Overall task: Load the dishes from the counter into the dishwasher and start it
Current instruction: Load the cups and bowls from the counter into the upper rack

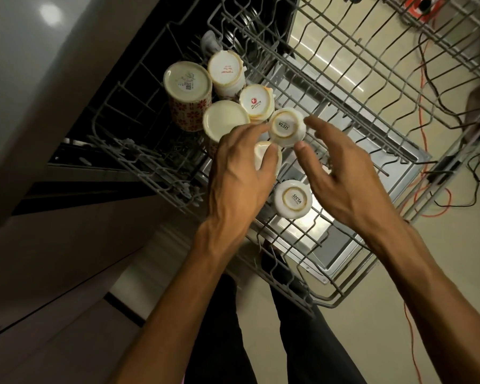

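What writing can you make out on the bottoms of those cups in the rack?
"SISTA": base of the upturned cup between both hands, seen upside down.
"SISTA": base of the nearest cup.
"Somny": base of a cup behind.
Red print on the far cup and the flowered mug's sticker: too blurred to read.

Floor: pale cream floor (pixel 399 328), smooth, filling the right and lower part of the view.
Cables: an orange cable (pixel 421 126) and black wires (pixel 455 200) trail across it at right.
Cabinets: grey-brown cabinet fronts (pixel 53 273) at lower left.
Light: a round ceiling-light reflection (pixel 50 13) on the glossy grey surface at upper left.
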The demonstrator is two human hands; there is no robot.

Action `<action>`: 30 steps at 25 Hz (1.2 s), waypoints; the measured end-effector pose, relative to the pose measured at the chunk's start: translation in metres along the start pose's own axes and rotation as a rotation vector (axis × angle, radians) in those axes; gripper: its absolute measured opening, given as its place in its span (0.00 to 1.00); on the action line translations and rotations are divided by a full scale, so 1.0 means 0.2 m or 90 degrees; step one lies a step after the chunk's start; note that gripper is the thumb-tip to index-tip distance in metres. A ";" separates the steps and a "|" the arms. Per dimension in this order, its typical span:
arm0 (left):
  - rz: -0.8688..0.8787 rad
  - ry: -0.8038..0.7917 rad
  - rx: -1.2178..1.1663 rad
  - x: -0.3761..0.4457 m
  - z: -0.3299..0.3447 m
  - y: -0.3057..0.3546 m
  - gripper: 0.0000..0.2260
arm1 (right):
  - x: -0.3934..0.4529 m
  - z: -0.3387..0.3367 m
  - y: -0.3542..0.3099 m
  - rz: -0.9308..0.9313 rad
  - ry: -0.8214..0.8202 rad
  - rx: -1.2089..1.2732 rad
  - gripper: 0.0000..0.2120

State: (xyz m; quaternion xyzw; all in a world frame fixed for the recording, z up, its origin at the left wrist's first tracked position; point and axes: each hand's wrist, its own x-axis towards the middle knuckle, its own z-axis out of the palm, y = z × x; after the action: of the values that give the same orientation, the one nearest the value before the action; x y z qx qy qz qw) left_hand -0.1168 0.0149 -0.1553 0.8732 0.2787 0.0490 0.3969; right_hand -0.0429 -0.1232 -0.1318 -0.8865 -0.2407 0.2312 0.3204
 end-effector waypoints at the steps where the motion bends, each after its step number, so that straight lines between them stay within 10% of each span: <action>1: -0.016 0.005 -0.014 -0.02 -0.03 0.01 0.15 | -0.03 0.00 -0.04 -0.010 0.004 0.006 0.25; 30: -0.043 0.248 -0.109 -0.71 -1.16 0.22 0.17 | -0.53 -0.05 -1.21 -0.229 -0.023 0.063 0.26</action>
State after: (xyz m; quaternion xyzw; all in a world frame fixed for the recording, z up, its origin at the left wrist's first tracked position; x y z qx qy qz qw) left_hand -0.2868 0.0719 0.0527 0.8003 0.3739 0.2274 0.4098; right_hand -0.1871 -0.0248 0.0667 -0.8080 -0.3894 0.1977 0.3954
